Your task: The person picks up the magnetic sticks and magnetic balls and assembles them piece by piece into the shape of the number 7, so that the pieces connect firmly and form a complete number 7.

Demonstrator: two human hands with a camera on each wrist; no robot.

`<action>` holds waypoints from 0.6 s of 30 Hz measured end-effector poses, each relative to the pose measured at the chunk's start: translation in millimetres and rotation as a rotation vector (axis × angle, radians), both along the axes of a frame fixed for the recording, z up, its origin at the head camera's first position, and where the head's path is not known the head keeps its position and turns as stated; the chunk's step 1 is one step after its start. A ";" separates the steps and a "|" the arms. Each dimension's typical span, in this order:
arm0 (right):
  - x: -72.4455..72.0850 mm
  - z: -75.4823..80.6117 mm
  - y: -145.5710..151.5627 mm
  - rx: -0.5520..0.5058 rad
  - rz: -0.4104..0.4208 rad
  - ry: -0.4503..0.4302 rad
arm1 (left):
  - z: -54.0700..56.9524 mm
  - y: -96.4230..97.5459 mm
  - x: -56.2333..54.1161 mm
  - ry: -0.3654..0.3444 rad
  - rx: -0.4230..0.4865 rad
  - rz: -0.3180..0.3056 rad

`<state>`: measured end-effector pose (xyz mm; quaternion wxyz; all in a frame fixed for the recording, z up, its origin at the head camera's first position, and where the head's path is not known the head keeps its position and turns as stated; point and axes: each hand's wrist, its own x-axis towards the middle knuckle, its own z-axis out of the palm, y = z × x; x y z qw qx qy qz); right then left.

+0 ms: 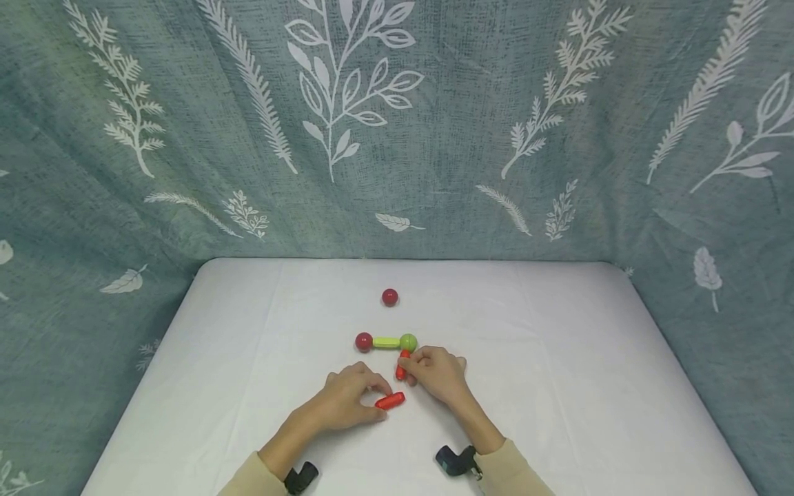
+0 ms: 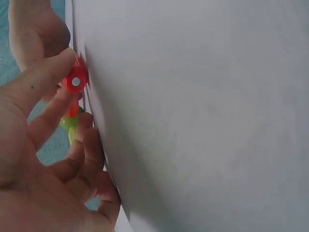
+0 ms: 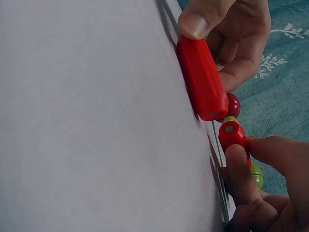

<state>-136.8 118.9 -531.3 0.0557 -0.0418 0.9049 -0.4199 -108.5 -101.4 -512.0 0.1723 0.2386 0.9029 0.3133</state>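
Note:
My left hand point(image 1: 349, 401) pinches a short red magnetic rod point(image 1: 391, 401) by its near end, between thumb and finger; in the left wrist view its end face shows a small silvery disc. My right hand point(image 1: 438, 373) grips a second red magnetic rod point(image 3: 232, 135) between thumb and fingers. The far end of that rod meets a green ball point(image 1: 408, 342). From the green ball a yellow-green rod point(image 1: 386, 342) runs left to a dark red ball point(image 1: 364, 342), forming one straight piece. The two red rods are apart, angled to each other.
Beyond the joined piece, another dark red ball point(image 1: 389, 297) lies alone on the white-covered table point(image 1: 558, 358). A teal curtain point(image 1: 446, 138) with white leaf prints hangs behind and along both sides. Black wrist cameras point(image 1: 455, 461) sit on both wrists near the sleeves.

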 end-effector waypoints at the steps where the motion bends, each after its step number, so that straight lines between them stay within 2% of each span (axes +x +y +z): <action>1: -0.1 0.2 -0.1 0.000 -0.003 -0.006 | 0.4 -0.5 -0.1 -0.006 0.003 -0.001; 13: 3.9 -3.2 1.3 0.001 -0.001 0.016 | -1.9 -5.9 2.1 -0.016 0.051 -0.012; 18: 5.7 -4.7 1.9 -0.002 0.003 0.025 | -2.2 -2.8 6.0 -0.052 0.067 0.081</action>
